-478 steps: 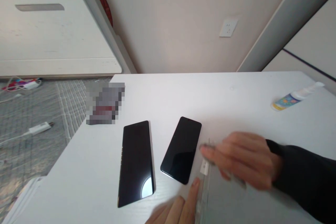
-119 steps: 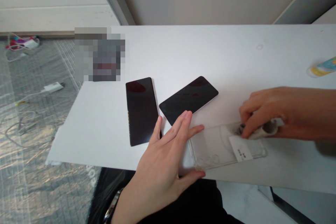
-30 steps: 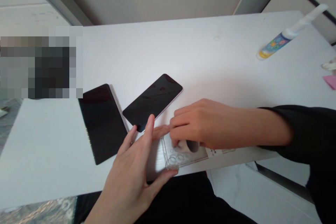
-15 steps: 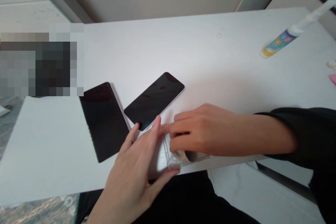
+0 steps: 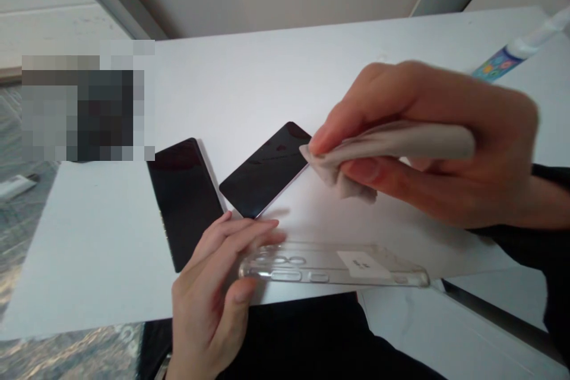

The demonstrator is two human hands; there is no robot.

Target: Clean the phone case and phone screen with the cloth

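Note:
My left hand [image 5: 218, 285] grips one end of a transparent phone case [image 5: 329, 267], which is held up on its long side over the table's front edge. A white paper label [image 5: 363, 264] clings to the case. My right hand [image 5: 427, 142] is raised above the table, pinching a beige cloth [image 5: 383, 151] between fingers and thumb. The cloth's corner is close to a black smartphone [image 5: 265, 169] but touches nothing. Beside that phone lies a larger black phone [image 5: 184, 199], its lower part just behind my left fingers.
The white table [image 5: 312, 71] runs across the view, with a spray bottle with a colourful label [image 5: 501, 62] at its far right. A pixelated patch [image 5: 86, 101] covers something at the back left. A white charger [image 5: 15, 187] lies on the grey floor.
My right hand has lifted off the case, up and to the right, with the cloth now showing. The case has swung out lengthwise to the right, held by my left hand.

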